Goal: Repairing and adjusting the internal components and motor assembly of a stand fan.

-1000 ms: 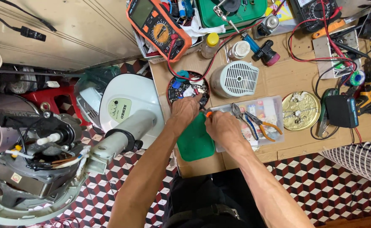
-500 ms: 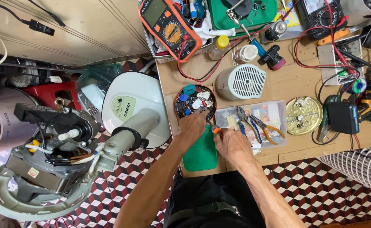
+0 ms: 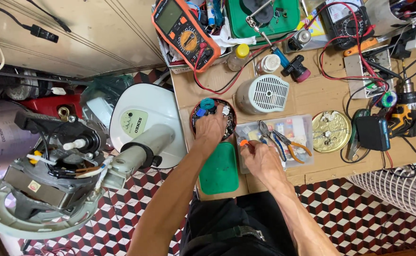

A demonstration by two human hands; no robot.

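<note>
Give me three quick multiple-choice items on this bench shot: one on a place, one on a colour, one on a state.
1. Where is the left hand?
A. in the round tin
B. on the multimeter
C. on the drill

2. What colour is the flat lid at the table edge?
A. red
B. green
C. white

3. What does the right hand hold?
A. nothing
B. the pliers
C. a small orange-tipped tool

Answers: 1 A, its fingers reach down among the small parts in the tin. 2 B, it is plainly green against the cardboard. 3 C, the orange tip shows at the fingertips, while the pliers lie loose in the clear box.
</note>
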